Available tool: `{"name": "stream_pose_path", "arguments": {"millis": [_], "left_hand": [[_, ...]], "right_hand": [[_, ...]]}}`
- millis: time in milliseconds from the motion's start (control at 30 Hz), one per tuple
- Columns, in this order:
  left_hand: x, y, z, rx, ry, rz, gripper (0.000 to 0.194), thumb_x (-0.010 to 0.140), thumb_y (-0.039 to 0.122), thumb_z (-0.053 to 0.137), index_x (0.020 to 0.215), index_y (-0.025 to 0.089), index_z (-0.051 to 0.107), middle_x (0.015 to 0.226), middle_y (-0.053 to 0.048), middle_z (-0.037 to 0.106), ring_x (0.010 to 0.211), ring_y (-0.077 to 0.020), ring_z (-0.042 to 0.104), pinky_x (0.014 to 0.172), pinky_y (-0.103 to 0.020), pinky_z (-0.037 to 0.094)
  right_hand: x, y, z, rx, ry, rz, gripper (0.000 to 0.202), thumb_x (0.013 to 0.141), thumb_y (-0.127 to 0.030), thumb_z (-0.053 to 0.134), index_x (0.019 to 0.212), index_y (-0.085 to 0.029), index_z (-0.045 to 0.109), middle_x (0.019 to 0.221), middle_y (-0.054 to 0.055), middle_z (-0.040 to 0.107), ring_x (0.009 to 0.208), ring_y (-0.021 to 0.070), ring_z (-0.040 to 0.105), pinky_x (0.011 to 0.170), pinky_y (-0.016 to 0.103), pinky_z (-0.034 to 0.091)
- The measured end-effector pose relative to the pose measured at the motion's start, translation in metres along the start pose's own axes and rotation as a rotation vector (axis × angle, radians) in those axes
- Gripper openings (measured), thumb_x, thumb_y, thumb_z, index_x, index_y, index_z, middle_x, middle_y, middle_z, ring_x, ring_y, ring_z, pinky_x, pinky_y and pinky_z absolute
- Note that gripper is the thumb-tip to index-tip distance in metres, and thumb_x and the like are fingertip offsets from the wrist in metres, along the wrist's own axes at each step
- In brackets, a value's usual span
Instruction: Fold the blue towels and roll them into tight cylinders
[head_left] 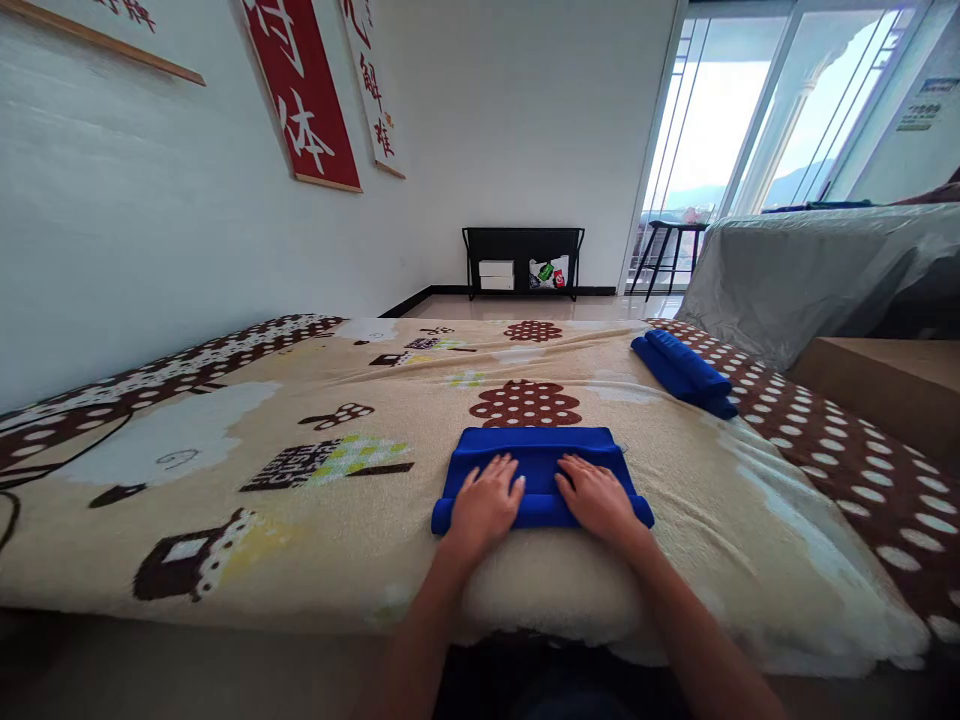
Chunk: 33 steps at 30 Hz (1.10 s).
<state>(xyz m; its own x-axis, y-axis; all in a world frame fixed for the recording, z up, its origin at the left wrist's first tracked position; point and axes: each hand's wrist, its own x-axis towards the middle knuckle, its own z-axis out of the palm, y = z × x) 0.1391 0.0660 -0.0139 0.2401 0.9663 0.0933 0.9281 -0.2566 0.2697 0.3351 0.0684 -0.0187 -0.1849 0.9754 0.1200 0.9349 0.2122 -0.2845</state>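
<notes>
Bed (360, 560): takes up most of the view; patterned fleece blanket (390, 400) spread flat over it.
Blue towel (538, 462): near edge of bed, centre; folded, its near edge rolled into a thick band.
Second blue towel (684, 372): already rolled, far right on the blanket, well apart.
Left hand (486, 505): palm down on the roll, fingers spread; grip flat and open, clasping nothing.
Right hand (598, 500): same posture, just beside the left.
Judgement, technique: even pressure from both palms should keep the roll straight; thumbs tucked under the band would keep it tight, ends level.
</notes>
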Motion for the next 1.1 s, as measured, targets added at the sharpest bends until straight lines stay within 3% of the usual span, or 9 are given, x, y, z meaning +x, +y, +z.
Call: {"name": "stream_pose_path", "arguments": {"millis": [167, 267, 367, 467, 667, 767, 867, 967, 1100], "left_hand": [[-0.022, -0.043, -0.013, 0.136, 0.085, -0.209, 0.048, 0.101, 0.033, 0.034, 0.142, 0.016, 0.052, 0.151, -0.011, 0.047, 0.144, -0.0268, 0.038, 0.12, -0.057, 0.023], [-0.022, -0.025, -0.011, 0.164, 0.077, -0.096, 0.048, 0.101, 0.025, 0.028, 0.138, 0.015, 0.056, 0.148, -0.013, 0.05, 0.144, -0.0267, 0.039, 0.121, -0.059, 0.016], [-0.003, 0.009, -0.003, 0.089, -0.072, 0.104, 0.049, 0.099, 0.021, 0.029, 0.142, 0.019, 0.053, 0.151, -0.008, 0.047, 0.142, -0.019, 0.041, 0.12, -0.042, 0.029], [0.02, 0.021, 0.002, 0.078, -0.099, 0.113, 0.05, 0.098, 0.024, 0.034, 0.145, 0.021, 0.049, 0.154, -0.004, 0.043, 0.144, -0.0162, 0.039, 0.118, -0.036, 0.033], [0.019, -0.028, -0.012, 0.162, 0.029, -0.165, 0.049, 0.096, 0.028, 0.04, 0.143, 0.019, 0.05, 0.154, -0.012, 0.042, 0.143, -0.0262, 0.039, 0.115, -0.049, 0.034], [0.006, -0.033, -0.017, 0.205, 0.086, -0.235, 0.048, 0.097, 0.025, 0.036, 0.141, 0.015, 0.053, 0.152, -0.016, 0.044, 0.144, -0.0292, 0.038, 0.118, -0.056, 0.025], [0.002, -0.006, -0.012, 0.193, 0.085, -0.093, 0.048, 0.096, 0.024, 0.036, 0.141, 0.014, 0.053, 0.155, -0.015, 0.041, 0.147, -0.0269, 0.032, 0.122, -0.053, 0.017], [0.013, 0.024, 0.0, 0.131, 0.015, 0.076, 0.052, 0.094, 0.02, 0.038, 0.144, 0.011, 0.05, 0.156, -0.014, 0.037, 0.149, -0.0253, 0.029, 0.124, -0.051, 0.014], [0.032, 0.017, 0.007, 0.101, -0.055, 0.071, 0.052, 0.096, 0.026, 0.038, 0.146, 0.017, 0.047, 0.155, -0.009, 0.041, 0.145, -0.0213, 0.037, 0.119, -0.044, 0.03]], "right_hand": [[-0.011, 0.046, -0.011, -0.071, 0.034, 0.185, 0.048, 0.1, -0.036, 0.036, 0.136, -0.013, 0.057, 0.147, 0.015, 0.049, 0.141, 0.0301, 0.041, 0.115, 0.051, 0.029], [-0.016, 0.026, -0.003, -0.063, -0.003, 0.083, 0.047, 0.101, -0.032, 0.032, 0.136, -0.015, 0.058, 0.147, 0.014, 0.05, 0.143, 0.0274, 0.039, 0.117, 0.05, 0.026], [-0.006, -0.011, 0.008, -0.012, -0.087, -0.089, 0.048, 0.1, -0.028, 0.029, 0.139, -0.02, 0.056, 0.148, 0.008, 0.05, 0.141, 0.0195, 0.042, 0.115, 0.038, 0.031], [0.012, -0.023, 0.01, -0.007, -0.121, -0.118, 0.049, 0.098, -0.026, 0.033, 0.143, -0.021, 0.051, 0.152, 0.005, 0.045, 0.143, 0.0158, 0.039, 0.116, 0.033, 0.031], [0.024, 0.044, -0.012, -0.071, -0.095, 0.114, 0.057, 0.099, -0.04, 0.04, 0.149, -0.014, 0.043, 0.157, 0.014, 0.036, 0.146, 0.0271, 0.033, 0.117, 0.048, 0.029], [0.017, 0.057, -0.014, -0.103, -0.063, 0.181, 0.056, 0.1, -0.039, 0.038, 0.146, -0.009, 0.046, 0.155, 0.021, 0.035, 0.147, 0.0333, 0.031, 0.116, 0.057, 0.025], [0.014, 0.034, -0.005, -0.093, -0.06, 0.074, 0.052, 0.099, -0.032, 0.037, 0.145, -0.01, 0.047, 0.156, 0.018, 0.035, 0.149, 0.03, 0.027, 0.119, 0.054, 0.019], [0.019, -0.002, 0.005, -0.038, -0.124, -0.128, 0.05, 0.097, -0.025, 0.039, 0.146, -0.021, 0.048, 0.155, 0.006, 0.041, 0.146, 0.0172, 0.034, 0.119, 0.036, 0.026], [0.033, -0.006, 0.007, -0.008, -0.156, -0.187, 0.051, 0.097, -0.029, 0.042, 0.148, -0.021, 0.045, 0.156, 0.005, 0.039, 0.145, 0.0152, 0.035, 0.118, 0.031, 0.028]]}}
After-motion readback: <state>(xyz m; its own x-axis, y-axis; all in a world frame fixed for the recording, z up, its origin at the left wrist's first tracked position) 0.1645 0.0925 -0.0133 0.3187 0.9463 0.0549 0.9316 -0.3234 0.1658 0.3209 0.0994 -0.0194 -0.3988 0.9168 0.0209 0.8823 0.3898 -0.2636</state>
